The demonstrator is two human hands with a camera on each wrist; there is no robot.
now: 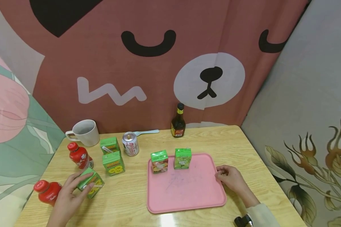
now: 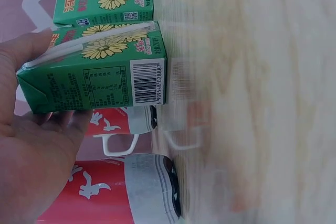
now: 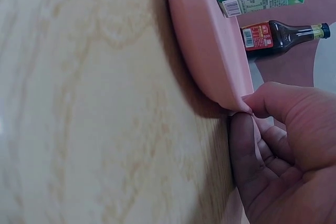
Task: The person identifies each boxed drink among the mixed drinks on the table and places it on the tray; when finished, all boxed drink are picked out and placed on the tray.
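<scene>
My left hand (image 1: 71, 197) grips a green drink carton (image 2: 105, 72) with yellow flowers and a white straw on its side, at the left of the table. Two more cartons of that flower kind (image 1: 114, 164) stand just behind it. My right hand (image 1: 232, 179) pinches the right rim of a pink tray (image 1: 184, 201) between thumb and fingers, as the right wrist view shows close up. Toward the tray's back edge stand a green carton with a reddish picture (image 1: 160, 166) and a light green fruit-drink carton (image 1: 183, 159).
Two red bottles (image 1: 80, 156) stand at the left, one beside my left wrist. Farther back are a grey mug (image 1: 86, 133), a Coca-Cola can (image 1: 130, 145), a pale blue utensil (image 1: 147, 132) and a dark sauce bottle (image 1: 178, 123). A curtain hangs behind the wooden table (image 1: 130, 201).
</scene>
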